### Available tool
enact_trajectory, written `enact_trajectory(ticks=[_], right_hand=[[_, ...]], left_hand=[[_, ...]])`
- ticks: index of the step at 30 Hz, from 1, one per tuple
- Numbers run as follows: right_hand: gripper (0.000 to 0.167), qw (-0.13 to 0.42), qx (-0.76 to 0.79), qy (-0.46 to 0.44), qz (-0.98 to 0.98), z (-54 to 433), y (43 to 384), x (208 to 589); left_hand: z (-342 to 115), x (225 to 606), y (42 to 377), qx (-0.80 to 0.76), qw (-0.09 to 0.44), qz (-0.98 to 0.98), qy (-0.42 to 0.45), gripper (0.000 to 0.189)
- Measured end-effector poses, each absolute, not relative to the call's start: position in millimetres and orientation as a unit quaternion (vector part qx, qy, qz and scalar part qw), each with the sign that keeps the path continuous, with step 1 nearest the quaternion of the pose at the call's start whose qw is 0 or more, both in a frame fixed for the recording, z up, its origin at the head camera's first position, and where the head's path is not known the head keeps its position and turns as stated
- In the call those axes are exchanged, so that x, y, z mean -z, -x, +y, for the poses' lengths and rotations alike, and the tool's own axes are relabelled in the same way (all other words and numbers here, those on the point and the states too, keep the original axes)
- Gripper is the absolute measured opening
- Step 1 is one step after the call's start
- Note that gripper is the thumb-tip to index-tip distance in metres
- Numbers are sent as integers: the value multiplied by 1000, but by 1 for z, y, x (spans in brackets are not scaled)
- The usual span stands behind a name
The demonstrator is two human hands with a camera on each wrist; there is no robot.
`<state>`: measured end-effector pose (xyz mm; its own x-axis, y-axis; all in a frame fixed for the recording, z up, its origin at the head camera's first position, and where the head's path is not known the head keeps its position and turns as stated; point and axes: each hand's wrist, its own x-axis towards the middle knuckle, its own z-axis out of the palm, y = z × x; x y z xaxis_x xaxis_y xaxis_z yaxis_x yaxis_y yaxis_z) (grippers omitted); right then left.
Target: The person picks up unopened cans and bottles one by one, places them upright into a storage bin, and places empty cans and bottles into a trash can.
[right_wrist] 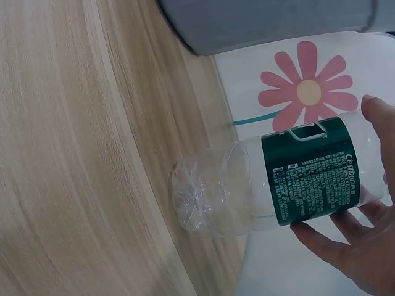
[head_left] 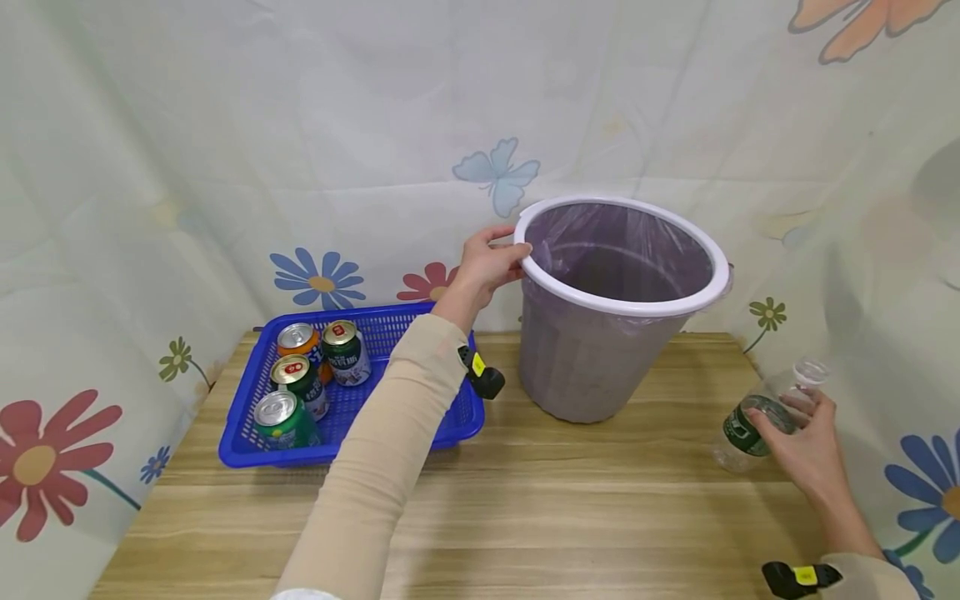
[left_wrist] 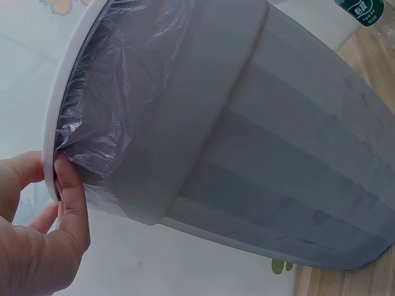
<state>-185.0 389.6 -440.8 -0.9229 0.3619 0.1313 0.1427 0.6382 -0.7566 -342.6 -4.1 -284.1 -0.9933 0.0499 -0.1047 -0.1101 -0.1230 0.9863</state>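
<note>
My left hand (head_left: 486, 268) pinches the white rim of a grey trash bin (head_left: 581, 367), on the bin's left side. The thumb lies over the rim and the fingers are beneath it, close to the thin purplish liner bag (left_wrist: 102, 117). At the right, my right hand (head_left: 813, 446) grips a clear plastic bottle (head_left: 738, 429) with a green label (right_wrist: 311, 172). Its thumb and fingers reach round the bottle's upper part. The bottle is uncapped and slanted, its base close over the wooden table.
Left of the bin, a blue plastic basket (head_left: 243, 450) holds several drink cans, among them a green can (head_left: 303, 429) and an orange can (head_left: 288, 342). Wood-grain tabletop (head_left: 570, 508) extends in front. A flower-printed curtain (head_left: 375, 125) surrounds the back and sides.
</note>
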Motion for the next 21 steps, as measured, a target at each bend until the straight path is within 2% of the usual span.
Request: enact_trajectory(ticks=[21], right_hand=[[91,133,-383,110,-907,389,189,422]], left_hand=[[-4,285,343,-750,54,659,23,44]])
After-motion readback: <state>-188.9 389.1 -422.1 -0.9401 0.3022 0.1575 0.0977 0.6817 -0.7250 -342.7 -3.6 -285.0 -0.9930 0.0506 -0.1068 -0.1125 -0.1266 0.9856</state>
